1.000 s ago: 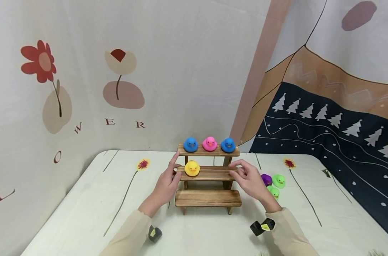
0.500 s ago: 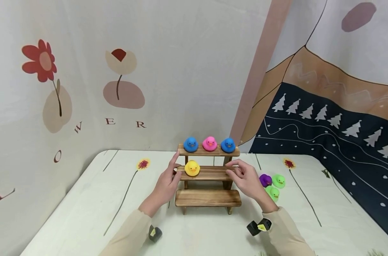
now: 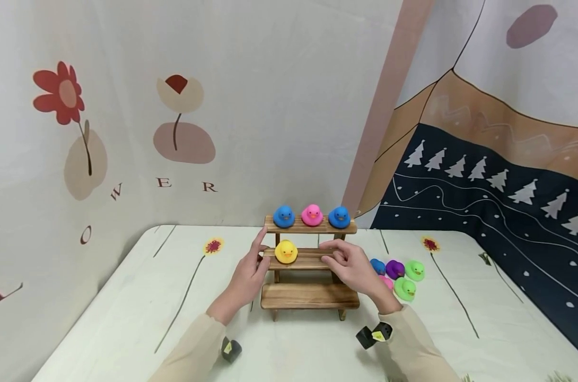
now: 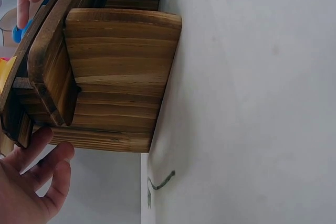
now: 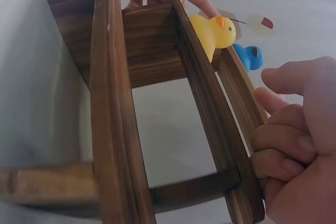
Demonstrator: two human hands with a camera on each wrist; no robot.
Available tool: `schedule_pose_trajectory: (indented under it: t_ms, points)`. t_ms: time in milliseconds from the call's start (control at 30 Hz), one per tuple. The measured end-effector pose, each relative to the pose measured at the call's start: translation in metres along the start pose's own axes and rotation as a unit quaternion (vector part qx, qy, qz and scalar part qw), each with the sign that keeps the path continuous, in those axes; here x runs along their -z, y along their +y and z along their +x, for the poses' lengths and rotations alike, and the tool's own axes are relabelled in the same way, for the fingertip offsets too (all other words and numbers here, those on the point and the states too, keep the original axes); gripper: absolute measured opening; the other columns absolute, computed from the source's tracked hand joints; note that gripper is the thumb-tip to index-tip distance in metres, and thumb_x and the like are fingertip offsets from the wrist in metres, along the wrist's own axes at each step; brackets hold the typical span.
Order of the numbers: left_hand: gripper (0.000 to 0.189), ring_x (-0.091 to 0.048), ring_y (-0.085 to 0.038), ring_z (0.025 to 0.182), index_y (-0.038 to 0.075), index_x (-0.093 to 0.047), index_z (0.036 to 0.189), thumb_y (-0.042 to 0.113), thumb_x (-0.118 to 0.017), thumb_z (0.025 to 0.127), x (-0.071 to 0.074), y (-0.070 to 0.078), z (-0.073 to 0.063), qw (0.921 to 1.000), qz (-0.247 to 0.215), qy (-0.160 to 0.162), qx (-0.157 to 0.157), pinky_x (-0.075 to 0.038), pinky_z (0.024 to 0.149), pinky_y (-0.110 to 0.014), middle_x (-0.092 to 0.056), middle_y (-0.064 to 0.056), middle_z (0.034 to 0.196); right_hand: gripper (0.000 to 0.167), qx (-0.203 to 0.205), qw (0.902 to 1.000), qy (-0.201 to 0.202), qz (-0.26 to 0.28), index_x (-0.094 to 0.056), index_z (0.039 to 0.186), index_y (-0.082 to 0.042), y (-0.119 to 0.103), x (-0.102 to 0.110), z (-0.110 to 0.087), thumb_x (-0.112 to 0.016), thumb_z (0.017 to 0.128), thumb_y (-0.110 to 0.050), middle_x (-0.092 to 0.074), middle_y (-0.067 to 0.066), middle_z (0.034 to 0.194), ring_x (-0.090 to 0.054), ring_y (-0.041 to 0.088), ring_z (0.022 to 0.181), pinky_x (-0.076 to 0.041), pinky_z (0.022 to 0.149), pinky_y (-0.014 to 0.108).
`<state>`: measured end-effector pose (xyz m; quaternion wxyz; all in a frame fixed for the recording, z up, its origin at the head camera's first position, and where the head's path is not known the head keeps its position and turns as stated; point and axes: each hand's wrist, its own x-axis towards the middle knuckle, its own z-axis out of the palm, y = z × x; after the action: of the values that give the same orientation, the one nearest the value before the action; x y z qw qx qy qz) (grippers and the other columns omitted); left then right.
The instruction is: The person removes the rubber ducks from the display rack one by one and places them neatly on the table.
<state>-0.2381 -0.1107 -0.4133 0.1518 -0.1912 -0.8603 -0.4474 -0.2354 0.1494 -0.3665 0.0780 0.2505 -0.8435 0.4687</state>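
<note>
A three-tier wooden stand (image 3: 310,298) rises in steps on the table. Its top shelf carries a blue duck (image 3: 283,217), a pink duck (image 3: 312,215) and another blue duck (image 3: 339,217). One yellow duck (image 3: 286,252) sits at the left of the middle shelf. My left hand (image 3: 245,273) touches the stand's left side, index finger reaching to the top shelf, thumb by the middle shelf's end. Over the right part of the middle shelf is my right hand (image 3: 356,269), thumb and index finger extended and apart, other fingers curled; nothing shows between them.
Right of the stand, on the table (image 3: 189,339), lie loose ducks: a blue one (image 3: 377,267), a purple one (image 3: 395,269), two green ones (image 3: 415,270) and a pink one (image 3: 386,282) partly behind my right hand. A printed cloth (image 3: 270,106) hangs behind.
My right hand has slid left along the middle shelf from its right end, bringing the loose blue and pink ducks into sight. The left hand and the ducks on the stand stay put.
</note>
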Motion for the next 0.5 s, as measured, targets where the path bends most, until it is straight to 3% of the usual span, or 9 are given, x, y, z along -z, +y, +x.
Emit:
schedule_pose_trajectory:
  t_ms: [333,500]
  points:
    - [0.066,-0.051,-0.019,0.086,0.029,-0.012,0.155,0.013,-0.044,0.1,0.001,0.001,0.0,1.0,-0.004,-0.003,0.004,-0.044,0.078,-0.039,-0.056,-0.018,0.124,0.026,0.004,0.9999,-0.015,-0.003,-0.063,0.116,-0.002,-0.003,-0.009,0.006,-0.064,0.09,-0.005,-0.03,-0.005,0.055,-0.032,0.006,0.049,-0.031,0.054,0.022]
    - [0.066,-0.05,-0.019,0.085,0.028,-0.012,0.155,0.012,-0.044,0.1,0.001,0.002,0.0,1.0,-0.006,-0.004,0.005,-0.044,0.078,-0.038,-0.056,-0.018,0.124,0.026,0.025,0.9995,-0.016,-0.011,-0.063,0.116,-0.001,-0.003,-0.014,0.007,-0.065,0.09,-0.006,-0.03,-0.006,0.055,-0.032,0.005,0.049,-0.032,0.053,0.022]
